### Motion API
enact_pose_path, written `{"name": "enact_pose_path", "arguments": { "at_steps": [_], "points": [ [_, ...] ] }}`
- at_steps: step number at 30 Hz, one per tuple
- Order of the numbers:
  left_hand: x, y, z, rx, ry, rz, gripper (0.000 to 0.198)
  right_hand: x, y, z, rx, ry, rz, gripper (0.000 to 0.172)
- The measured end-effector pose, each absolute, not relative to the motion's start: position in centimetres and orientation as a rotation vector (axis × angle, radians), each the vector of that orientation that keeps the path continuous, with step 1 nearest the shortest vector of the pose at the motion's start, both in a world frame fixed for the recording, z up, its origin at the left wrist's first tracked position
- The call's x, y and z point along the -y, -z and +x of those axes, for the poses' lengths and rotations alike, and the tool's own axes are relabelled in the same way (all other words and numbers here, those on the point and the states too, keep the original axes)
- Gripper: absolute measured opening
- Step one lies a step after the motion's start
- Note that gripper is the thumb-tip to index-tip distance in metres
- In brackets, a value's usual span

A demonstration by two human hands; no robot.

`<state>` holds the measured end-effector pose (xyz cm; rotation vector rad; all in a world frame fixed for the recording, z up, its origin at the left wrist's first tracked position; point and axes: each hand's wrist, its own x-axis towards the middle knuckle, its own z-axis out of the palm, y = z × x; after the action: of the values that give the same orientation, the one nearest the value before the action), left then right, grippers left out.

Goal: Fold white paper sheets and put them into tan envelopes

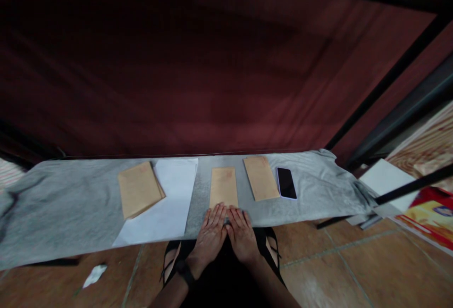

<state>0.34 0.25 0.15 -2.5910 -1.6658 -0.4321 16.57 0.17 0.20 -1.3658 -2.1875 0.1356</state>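
A brown paper envelope (223, 185) lies flat in the middle of the cloth-covered bench, its short near edge under my fingers. My left hand (212, 232) rests flat on its lower left part, fingers stretched out. Beside it, my right hand (242, 233) lies flat on the lower right part, with the fingers extended too. To the right sits another brown envelope or small stack (261, 179). Further left, a pile of brown envelopes (139, 189) overlaps white paper sheets (173, 209). Neither hand grips anything.
A phone (286, 183) with a dark screen lies right of the envelopes. Grey cloth (85, 204) covers the narrow bench. A dark red curtain (212, 86) hangs behind it, and black metal bars (382, 86) stand at right. Crumpled white tissue (95, 275) is on the tiled floor.
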Motion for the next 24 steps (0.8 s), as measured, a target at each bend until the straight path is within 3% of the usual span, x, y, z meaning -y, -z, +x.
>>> {"name": "enact_pose_path", "arguments": {
  "at_steps": [12,24],
  "points": [
    [-7.8,-1.0,2.4,1.849,0.236,-2.615,0.054,-0.5,2.6,17.3,2.286,-0.018,-1.354,0.055],
    [-15.1,-1.6,4.3,1.914,0.2,-2.63,0.058,-0.4,0.6,17.6,2.373,-0.011,-1.342,0.07]
  ]
}}
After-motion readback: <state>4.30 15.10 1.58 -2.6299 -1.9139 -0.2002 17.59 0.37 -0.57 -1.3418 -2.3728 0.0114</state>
